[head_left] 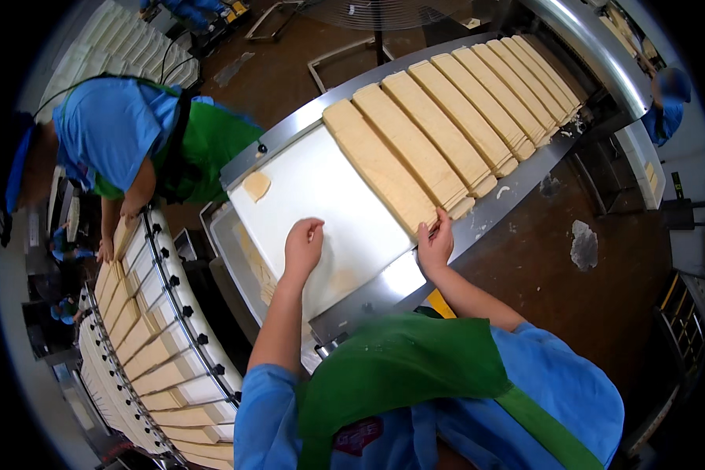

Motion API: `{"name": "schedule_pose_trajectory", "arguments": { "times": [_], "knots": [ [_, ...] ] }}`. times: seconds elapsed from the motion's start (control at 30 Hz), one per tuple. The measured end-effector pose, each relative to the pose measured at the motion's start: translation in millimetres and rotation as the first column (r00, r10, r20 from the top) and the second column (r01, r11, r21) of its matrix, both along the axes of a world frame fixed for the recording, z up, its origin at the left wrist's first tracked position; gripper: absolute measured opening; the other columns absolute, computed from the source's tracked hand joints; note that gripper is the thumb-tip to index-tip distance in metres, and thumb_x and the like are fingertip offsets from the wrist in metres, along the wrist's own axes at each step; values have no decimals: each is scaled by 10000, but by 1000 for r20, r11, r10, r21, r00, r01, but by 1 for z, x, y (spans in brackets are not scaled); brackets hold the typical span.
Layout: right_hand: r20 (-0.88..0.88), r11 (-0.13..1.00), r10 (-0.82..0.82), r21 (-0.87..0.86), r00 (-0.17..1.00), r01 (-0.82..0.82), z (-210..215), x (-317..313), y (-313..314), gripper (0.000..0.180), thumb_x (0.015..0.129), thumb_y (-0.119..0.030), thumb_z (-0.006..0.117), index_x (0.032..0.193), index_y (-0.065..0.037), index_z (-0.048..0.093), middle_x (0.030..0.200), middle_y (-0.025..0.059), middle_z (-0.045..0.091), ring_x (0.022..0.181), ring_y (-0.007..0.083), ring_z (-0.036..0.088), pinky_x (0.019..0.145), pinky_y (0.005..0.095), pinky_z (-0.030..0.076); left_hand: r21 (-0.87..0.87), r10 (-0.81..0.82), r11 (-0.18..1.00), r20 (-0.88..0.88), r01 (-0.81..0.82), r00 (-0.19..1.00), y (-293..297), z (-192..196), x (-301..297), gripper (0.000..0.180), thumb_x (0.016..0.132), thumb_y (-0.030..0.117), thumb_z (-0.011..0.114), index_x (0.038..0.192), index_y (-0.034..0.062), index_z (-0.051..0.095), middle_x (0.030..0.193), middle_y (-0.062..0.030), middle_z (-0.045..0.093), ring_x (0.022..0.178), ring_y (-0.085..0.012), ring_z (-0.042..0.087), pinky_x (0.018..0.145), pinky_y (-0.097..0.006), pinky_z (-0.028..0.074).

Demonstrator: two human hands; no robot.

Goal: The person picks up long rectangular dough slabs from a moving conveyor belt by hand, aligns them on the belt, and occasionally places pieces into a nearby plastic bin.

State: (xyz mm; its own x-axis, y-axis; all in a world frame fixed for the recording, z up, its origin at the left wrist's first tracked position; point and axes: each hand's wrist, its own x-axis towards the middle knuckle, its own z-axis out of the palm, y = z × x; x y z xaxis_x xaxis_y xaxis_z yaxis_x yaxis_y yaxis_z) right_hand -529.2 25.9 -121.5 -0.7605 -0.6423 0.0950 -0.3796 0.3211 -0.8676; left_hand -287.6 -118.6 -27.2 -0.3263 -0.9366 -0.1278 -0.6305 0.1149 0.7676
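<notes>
Green apron [403,368] foremost; beyond, the leftmost dough strip [380,170] spans the conveyor belt [321,184] to its near edge. Right hand [436,244] touches that end, pinching or not I cannot tell; light pressure should avoid denting it. Left hand [302,247], curled closed, shows nothing held.

The white conveyor belt [313,176] is brightly lit; glare is thrown back by the curved steel cover [605,56] at its far end. Straight edges are bowed, picture corners blackened.
</notes>
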Motion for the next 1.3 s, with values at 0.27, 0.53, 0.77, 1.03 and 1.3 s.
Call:
{"name": "schedule_pose_trajectory", "arguments": {
  "times": [0.27,0.53,0.77,1.03,1.3],
  "knots": [
    [-166,998,50,-40,985,-58,-2,-2,-1,622,749,-187,697,1314,-22,498,818,76,528,699,203,496,625,342,428,-500,-67,830,352,248,934,-156,-25,-130,456,790,246,682,1174,23,580,1210,-171,581,1153,-344,527,979,-447,421],
    [-96,992,120,45,988,-116,11,-5,-1,574,755,-207,682,1263,4,518,830,101,547,768,268,515,718,397,422,-406,142,912,439,55,887,-172,-29,-185,733,755,442,685,1338,77,431,1335,-74,450,1317,-244,355,990,-513,350],
    [-155,937,349,67,924,-343,31,1,8,439,833,-175,607,1234,-9,539,786,135,578,745,315,548,715,435,430,-467,410,871,513,-155,754,-133,-18,-99,739,725,458,715,1282,33,480,1248,-170,510,1231,-318,444,958,-525,380],
    [156,526,791,323,592,-787,85,18,-28,661,801,-366,682,1320,-39,435,1011,245,604,1001,408,595,848,479,482,-293,527,842,630,-454,570,-35,49,75,737,683,525,770,1116,-39,578,1081,-210,604,1036,-373,584,870,-473,472],
    [86,445,874,256,479,-858,77,32,-47,744,650,-190,809,1279,-86,426,1132,239,504,1059,420,547,933,445,475,-96,723,686,-17,-721,690,76,-26,158,765,619,344,900,1148,-41,502,1023,-190,641,945,-320,637,848,-392,507]
  ]
}}
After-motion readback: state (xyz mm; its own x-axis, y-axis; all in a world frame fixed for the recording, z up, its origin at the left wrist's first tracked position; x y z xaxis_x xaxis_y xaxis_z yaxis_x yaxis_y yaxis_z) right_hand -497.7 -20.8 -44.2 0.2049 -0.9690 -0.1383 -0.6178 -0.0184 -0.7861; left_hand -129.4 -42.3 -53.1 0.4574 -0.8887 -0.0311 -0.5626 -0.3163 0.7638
